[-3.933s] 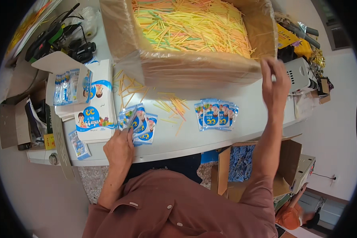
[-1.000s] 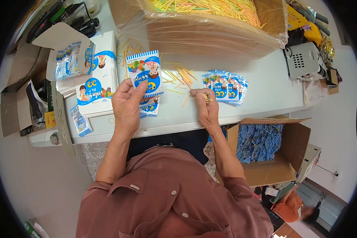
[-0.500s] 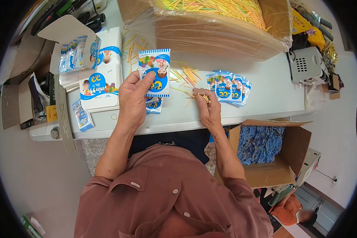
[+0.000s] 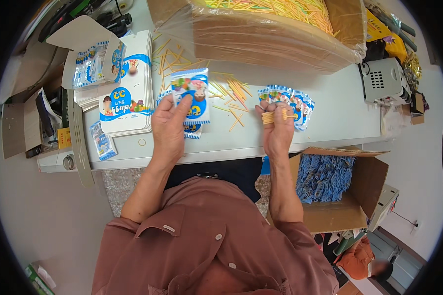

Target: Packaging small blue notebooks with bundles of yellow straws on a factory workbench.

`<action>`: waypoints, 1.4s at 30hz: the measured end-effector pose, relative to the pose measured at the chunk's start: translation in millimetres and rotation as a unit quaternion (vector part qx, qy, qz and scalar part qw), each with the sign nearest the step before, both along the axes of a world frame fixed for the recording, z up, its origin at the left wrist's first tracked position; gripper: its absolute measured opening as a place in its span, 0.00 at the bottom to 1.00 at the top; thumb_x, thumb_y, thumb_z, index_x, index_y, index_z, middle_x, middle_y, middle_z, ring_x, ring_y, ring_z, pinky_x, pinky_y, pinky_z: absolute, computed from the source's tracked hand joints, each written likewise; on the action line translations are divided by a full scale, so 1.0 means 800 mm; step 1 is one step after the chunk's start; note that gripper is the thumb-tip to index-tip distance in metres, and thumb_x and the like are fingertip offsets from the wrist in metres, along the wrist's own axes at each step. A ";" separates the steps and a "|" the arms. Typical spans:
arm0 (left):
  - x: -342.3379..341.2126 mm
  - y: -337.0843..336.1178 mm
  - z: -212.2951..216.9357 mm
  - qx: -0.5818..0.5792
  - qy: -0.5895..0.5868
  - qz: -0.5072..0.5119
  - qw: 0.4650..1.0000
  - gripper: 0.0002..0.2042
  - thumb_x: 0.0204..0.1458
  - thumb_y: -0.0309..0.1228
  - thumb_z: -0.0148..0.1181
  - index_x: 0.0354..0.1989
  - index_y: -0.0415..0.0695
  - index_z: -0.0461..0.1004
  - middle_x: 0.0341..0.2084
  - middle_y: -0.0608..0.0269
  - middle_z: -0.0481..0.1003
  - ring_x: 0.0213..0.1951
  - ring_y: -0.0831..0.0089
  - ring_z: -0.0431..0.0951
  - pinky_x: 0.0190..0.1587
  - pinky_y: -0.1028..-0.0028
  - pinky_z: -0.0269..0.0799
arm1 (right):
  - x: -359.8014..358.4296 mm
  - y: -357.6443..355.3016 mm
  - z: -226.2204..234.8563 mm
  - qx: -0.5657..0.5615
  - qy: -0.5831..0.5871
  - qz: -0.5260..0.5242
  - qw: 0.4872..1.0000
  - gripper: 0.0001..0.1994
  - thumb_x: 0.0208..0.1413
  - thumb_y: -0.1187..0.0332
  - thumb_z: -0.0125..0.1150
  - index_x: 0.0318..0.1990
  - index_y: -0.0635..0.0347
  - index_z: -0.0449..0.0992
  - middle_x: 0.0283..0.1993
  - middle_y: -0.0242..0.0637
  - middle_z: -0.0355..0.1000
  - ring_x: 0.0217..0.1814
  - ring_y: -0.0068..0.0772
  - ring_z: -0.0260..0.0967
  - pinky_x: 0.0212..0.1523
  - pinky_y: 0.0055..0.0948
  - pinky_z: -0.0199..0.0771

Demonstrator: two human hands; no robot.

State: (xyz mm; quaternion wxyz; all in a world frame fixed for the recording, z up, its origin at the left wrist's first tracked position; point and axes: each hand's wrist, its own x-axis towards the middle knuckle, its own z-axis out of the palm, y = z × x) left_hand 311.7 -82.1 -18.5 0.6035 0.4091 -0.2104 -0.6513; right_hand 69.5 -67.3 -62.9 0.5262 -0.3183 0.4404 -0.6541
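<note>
My left hand (image 4: 168, 125) is closed on a white and blue printed sachet (image 4: 198, 109), its thumb across the front. Another sachet (image 4: 193, 131) lies partly hidden below it on the table. In my closed right hand (image 4: 278, 135) is a small bundle of thin yellowish sticks (image 4: 274, 117), gripped crosswise by the fingers. Right behind that hand, several matching sachets (image 4: 305, 109) lie fanned out, partly covered by it. Loose coloured sticks (image 4: 237, 92) are scattered on the table between the two hands.
A large plastic-lined cardboard box (image 4: 266, 46) of coloured sticks stands at the back. On the left are flat printed cartons (image 4: 128, 125), an open small box (image 4: 91, 81) of sachets and a lone sachet (image 4: 102, 142). An open carton (image 4: 339, 216) with blue contents sits below right.
My right hand has moved right, away from the loose sticks toward the fanned sachets, and turned so its stick bundle shows sideways. My left hand has lowered slightly, still holding the sachet.
</note>
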 end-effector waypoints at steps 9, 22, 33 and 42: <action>0.011 0.008 0.002 0.008 0.019 0.019 1.000 0.12 0.61 0.28 0.59 0.50 0.35 0.73 0.41 0.57 0.80 0.39 0.77 0.82 0.41 0.77 0.79 | 0.009 0.015 -0.023 -0.043 0.354 0.059 0.932 0.09 0.68 0.70 0.50 0.50 0.64 0.65 0.49 0.44 0.75 0.56 0.33 0.71 0.61 0.31 0.64; 0.014 0.016 -0.002 0.011 -0.002 0.013 1.000 0.13 0.60 0.28 0.61 0.50 0.34 0.74 0.41 0.57 0.80 0.39 0.78 0.81 0.42 0.78 0.77 | 0.014 0.017 -0.013 0.012 0.334 0.097 0.938 0.09 0.67 0.71 0.52 0.50 0.65 0.70 0.52 0.42 0.76 0.54 0.27 0.72 0.64 0.30 0.62; 0.011 0.018 0.001 0.019 -0.027 0.002 0.999 0.12 0.58 0.26 0.63 0.48 0.34 0.75 0.40 0.57 0.81 0.38 0.79 0.81 0.42 0.79 0.76 | 0.016 0.016 -0.019 -0.040 0.339 0.081 0.936 0.07 0.66 0.71 0.51 0.47 0.62 0.71 0.50 0.42 0.77 0.61 0.35 0.71 0.72 0.42 0.51; 0.021 0.016 -0.002 0.006 -0.043 -0.012 0.999 0.10 0.57 0.25 0.64 0.45 0.34 0.77 0.39 0.56 0.81 0.37 0.80 0.81 0.40 0.81 0.76 | 0.022 0.017 -0.010 -0.026 0.319 0.067 0.945 0.07 0.67 0.72 0.50 0.48 0.62 0.71 0.50 0.42 0.75 0.64 0.41 0.69 0.71 0.40 0.53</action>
